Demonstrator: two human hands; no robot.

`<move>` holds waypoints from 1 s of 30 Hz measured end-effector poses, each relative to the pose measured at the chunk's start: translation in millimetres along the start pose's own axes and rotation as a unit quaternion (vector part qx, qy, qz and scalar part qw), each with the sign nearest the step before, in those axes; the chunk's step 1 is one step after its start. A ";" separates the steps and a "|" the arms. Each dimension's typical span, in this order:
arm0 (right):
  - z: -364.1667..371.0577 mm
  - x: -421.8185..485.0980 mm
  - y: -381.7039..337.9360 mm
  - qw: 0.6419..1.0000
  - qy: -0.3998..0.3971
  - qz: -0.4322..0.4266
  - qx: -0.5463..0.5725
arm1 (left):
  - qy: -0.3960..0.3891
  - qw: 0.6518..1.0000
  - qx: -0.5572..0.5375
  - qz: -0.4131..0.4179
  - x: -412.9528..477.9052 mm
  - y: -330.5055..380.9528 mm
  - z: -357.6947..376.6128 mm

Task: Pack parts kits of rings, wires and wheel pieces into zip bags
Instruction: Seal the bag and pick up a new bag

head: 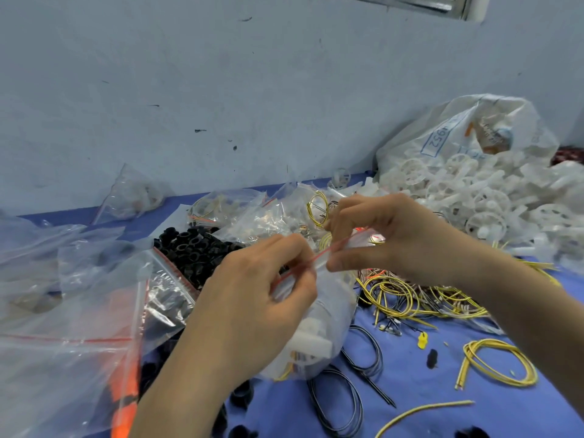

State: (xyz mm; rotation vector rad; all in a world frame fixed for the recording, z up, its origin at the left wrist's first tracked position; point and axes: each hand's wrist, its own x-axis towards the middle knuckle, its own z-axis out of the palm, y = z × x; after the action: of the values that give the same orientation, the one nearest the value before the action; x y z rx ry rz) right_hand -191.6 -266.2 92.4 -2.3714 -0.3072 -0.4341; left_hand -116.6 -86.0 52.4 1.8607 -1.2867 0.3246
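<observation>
A: Zip bag [331, 298], where is it?

B: Centre of the view, over the blue surface [426, 390], held between both hands. White plastic pieces and a bit of yellow wire show through its clear side.

A: And each grip?

B: The left hand [262, 298] pinches the red seal strip [319, 256] at the bag's mouth, thumb and fingers closed on it. The right hand [388, 235] pinches the same strip just beside it, at 2 o'clock from the left, its grip also closed on the bag.

A: What lies around?

B: Black rings [196, 251] are heaped at 10 o'clock from the bag, partly spilling from a clear bag. White wheel pieces [493, 197] are piled at 2 o'clock, in front of a big white sack [458, 128]. A tangle of yellow wires [410, 298] lies at 3 o'clock, under the right wrist. A separate yellow coil [499, 363] is at 4 o'clock. Black wire loops [338, 403] lie at 6 o'clock.

A: Other bags?

B: Empty clear bags [63, 343] overlap at 8 o'clock; filled ones [234, 203] sit at 12 o'clock by the wall.
</observation>
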 end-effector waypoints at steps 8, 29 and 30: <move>-3.5 -4.2 7.4 0.995 0.050 0.017 0.088 | -0.009 1.000 -0.005 0.005 -1.1 0.5 1.2; 20.0 -34.9 38.8 0.949 0.147 0.003 0.278 | -0.015 0.999 -0.036 -0.008 -3.2 -7.4 2.3; 21.5 -34.9 37.1 0.950 0.150 0.006 0.272 | -0.017 0.999 -0.036 -0.008 -3.4 -7.2 2.5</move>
State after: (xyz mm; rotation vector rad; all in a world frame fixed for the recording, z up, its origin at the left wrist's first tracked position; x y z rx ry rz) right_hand -206.3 -282.2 41.6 -1.7398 -0.2330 -0.6083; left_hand -112.4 -84.7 45.2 1.8208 -1.2884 0.2358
